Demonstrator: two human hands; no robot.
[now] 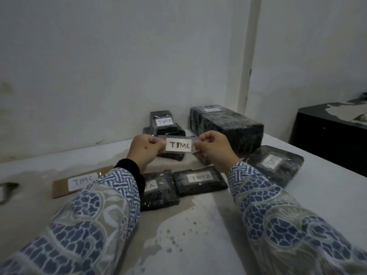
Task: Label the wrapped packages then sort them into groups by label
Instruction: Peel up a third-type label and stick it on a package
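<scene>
Label [179, 145] reading TIMC pinched at both ends by left hand [145, 148] and right hand [213, 149] above pale stained surface [198, 225].

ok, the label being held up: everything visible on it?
The label is a small white paper rectangle, hand-lettered "TIMC" in dark marker, set on a wider strip of clear tape. It is held level above the table, facing the camera, the left hand pinching one end and the right hand the other. It touches no package.
</scene>
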